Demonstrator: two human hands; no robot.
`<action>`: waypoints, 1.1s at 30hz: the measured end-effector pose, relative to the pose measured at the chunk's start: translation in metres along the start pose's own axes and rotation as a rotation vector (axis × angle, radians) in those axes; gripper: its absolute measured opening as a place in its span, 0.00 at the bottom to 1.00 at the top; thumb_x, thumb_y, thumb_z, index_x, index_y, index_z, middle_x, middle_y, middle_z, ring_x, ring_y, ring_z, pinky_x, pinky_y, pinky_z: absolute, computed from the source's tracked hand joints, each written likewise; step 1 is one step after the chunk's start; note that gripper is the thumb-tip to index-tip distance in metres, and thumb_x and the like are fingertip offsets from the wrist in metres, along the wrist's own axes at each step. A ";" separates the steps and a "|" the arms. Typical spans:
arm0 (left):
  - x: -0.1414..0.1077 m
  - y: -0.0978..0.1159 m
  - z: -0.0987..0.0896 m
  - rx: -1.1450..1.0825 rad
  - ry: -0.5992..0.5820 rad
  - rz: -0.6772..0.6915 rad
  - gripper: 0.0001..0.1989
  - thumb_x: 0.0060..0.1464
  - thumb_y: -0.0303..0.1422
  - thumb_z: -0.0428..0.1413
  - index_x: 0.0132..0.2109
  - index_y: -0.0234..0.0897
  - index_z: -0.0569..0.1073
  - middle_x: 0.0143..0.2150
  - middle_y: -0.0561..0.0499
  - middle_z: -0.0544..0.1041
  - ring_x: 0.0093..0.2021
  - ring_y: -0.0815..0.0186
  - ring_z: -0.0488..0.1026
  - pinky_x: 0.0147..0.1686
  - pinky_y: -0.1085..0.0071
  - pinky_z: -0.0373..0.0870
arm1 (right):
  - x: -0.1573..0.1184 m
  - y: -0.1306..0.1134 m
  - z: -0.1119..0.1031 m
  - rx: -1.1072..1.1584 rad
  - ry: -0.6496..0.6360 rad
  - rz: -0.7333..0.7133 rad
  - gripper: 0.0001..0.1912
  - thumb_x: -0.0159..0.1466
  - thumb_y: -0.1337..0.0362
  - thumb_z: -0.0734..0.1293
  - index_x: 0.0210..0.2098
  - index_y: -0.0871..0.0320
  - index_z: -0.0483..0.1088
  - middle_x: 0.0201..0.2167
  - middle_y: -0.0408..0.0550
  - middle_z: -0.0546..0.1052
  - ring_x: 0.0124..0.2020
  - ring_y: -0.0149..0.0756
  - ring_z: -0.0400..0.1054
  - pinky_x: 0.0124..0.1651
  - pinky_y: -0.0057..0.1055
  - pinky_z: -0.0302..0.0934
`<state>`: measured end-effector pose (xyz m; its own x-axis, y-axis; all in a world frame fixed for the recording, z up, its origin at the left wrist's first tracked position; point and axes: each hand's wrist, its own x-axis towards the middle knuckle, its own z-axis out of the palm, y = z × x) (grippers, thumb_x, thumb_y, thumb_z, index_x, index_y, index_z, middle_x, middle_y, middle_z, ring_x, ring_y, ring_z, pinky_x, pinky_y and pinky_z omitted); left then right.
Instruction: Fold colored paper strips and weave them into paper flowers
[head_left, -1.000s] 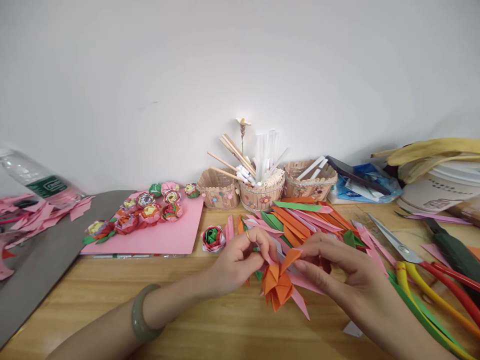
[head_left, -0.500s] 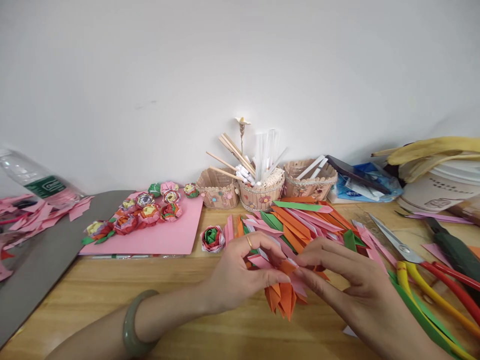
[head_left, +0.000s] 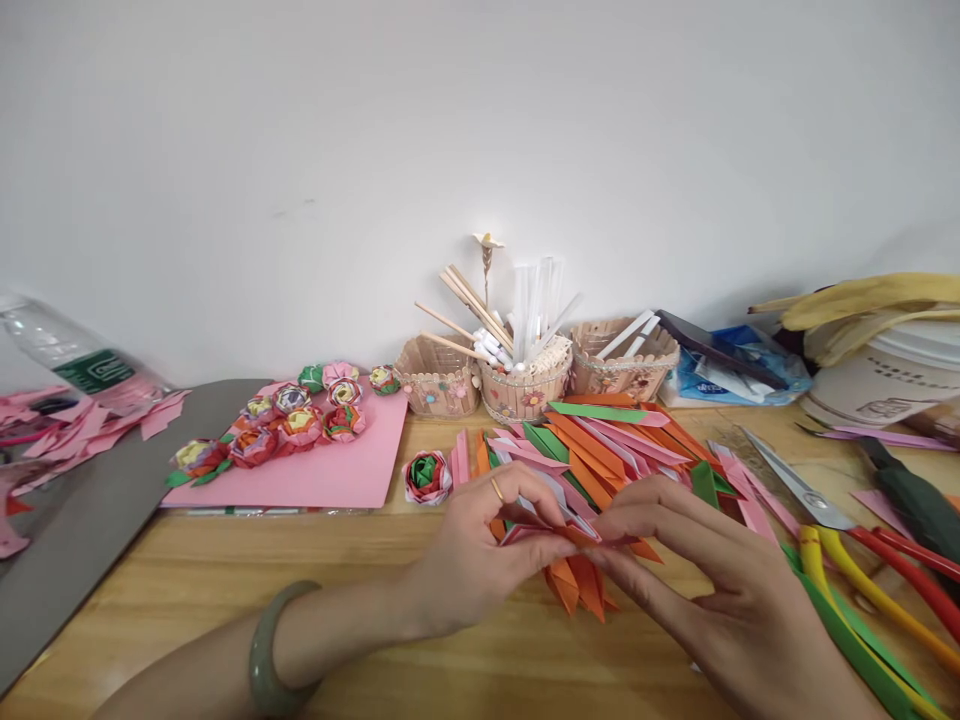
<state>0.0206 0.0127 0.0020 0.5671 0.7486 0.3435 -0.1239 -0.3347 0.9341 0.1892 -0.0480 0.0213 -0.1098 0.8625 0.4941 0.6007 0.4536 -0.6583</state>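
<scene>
My left hand (head_left: 499, 545) pinches a cluster of folded paper strips (head_left: 577, 585), orange with some pink, between thumb and fingers. From the other side my right hand (head_left: 701, 560) grips the same paper with thumb and fingertips, close to the left thumb. Orange pointed ends hang below the fingers; part of the fold is hidden behind them. Beyond the hands spreads a pile of folded strips (head_left: 600, 450) in orange, pink and green. To the left sits a finished paper flower (head_left: 427, 476) with a green centre, beside short pink strips (head_left: 459, 458).
Several paper flowers rest on a pink sheet (head_left: 300, 485). Small wooden baskets (head_left: 523, 392) with sticks stand by the wall. Scissors (head_left: 821, 510) and a dark green-handled tool (head_left: 911, 500) lie at right, near a white tub (head_left: 870, 385). A plastic bottle (head_left: 82, 355) leans at far left.
Both hands stay close together. The orange paper between the fingertips has tilted flatter, its hanging tips shifting slightly right and up, and a pink-white edge now shows above the left thumb.
</scene>
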 end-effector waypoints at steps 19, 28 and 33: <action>0.000 0.000 0.000 0.058 -0.048 0.136 0.03 0.50 0.28 0.56 0.34 0.35 0.70 0.31 0.51 0.71 0.33 0.70 0.67 0.33 0.74 0.65 | 0.002 -0.003 -0.001 0.029 -0.012 0.009 0.06 0.58 0.67 0.64 0.24 0.54 0.67 0.24 0.43 0.71 0.27 0.33 0.67 0.27 0.27 0.63; 0.001 0.006 -0.001 0.037 -0.068 0.013 0.04 0.49 0.29 0.58 0.33 0.35 0.69 0.33 0.49 0.72 0.34 0.69 0.69 0.32 0.73 0.66 | 0.003 -0.006 0.000 0.108 -0.099 0.154 0.12 0.59 0.56 0.62 0.23 0.55 0.66 0.22 0.44 0.72 0.24 0.34 0.66 0.26 0.29 0.63; 0.002 0.006 -0.001 -0.074 -0.067 -0.087 0.07 0.47 0.29 0.59 0.33 0.35 0.67 0.34 0.51 0.72 0.34 0.70 0.70 0.33 0.74 0.66 | 0.003 -0.003 0.002 0.134 -0.125 0.204 0.12 0.60 0.58 0.62 0.23 0.55 0.64 0.21 0.42 0.70 0.23 0.32 0.65 0.24 0.26 0.61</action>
<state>0.0204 0.0123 0.0083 0.6313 0.7321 0.2560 -0.1302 -0.2253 0.9655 0.1857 -0.0466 0.0236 -0.0991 0.9564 0.2746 0.5111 0.2857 -0.8107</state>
